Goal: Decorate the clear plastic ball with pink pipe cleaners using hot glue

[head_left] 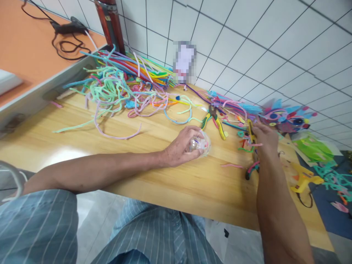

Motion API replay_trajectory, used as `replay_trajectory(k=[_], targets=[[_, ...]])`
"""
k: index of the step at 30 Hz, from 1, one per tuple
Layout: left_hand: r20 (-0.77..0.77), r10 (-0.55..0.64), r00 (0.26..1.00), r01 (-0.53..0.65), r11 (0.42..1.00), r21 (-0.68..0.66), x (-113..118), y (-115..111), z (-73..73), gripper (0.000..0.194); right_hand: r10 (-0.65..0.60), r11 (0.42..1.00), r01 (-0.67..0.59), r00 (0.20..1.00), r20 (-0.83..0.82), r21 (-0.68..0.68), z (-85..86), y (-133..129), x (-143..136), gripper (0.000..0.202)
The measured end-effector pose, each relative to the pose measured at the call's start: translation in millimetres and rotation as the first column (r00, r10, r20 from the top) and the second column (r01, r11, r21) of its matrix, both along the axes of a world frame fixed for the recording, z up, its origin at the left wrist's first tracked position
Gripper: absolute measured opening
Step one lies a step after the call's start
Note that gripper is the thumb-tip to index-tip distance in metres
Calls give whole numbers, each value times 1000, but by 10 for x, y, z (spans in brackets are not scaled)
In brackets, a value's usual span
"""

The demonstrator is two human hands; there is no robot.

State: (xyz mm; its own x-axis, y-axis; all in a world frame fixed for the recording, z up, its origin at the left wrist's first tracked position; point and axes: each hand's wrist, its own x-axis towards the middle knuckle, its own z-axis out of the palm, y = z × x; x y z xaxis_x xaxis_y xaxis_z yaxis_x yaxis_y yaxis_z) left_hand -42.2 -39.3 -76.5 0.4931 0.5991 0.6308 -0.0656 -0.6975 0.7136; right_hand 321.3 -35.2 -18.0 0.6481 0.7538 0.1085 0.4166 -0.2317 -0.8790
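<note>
Clear container (204, 144) in left hand (182, 146), gripped between thumb and fingers; right hand (266, 138) at yellow tool (250, 129), grip unclear.

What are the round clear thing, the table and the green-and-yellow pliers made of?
Round clear thing: probably shiny plastic, since it's see-through with glints. Table: seems smooth, glossy wood, with grain and glare. Pliers: dark jaws look like dull metal; bright handles, maybe plastic or rubber.

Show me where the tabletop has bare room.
Bare wood lies between the left forearm and lilac pipe cleaner, and between the short pink piece and front edge. Crowded: bundled pipe cleaners along the tiled wall, and scraps around the right hand.
</note>
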Motion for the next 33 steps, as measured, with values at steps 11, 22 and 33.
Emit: replay_trajectory(k=[11,22,33], targets=[[2,20,1000,-20,1000,4,-13,-21,30,37,257,965,-226,923,-288,135,107,-353,-309,31],[15,164,986,-164,985,52,-77,-90,192,44,584,796,-557,600,-547,237,301,-807,-1396,30],[90,11,996,-28,981,194,-100,-297,523,18,629,739,-637,532,-567,221,339,-996,-1870,38]])
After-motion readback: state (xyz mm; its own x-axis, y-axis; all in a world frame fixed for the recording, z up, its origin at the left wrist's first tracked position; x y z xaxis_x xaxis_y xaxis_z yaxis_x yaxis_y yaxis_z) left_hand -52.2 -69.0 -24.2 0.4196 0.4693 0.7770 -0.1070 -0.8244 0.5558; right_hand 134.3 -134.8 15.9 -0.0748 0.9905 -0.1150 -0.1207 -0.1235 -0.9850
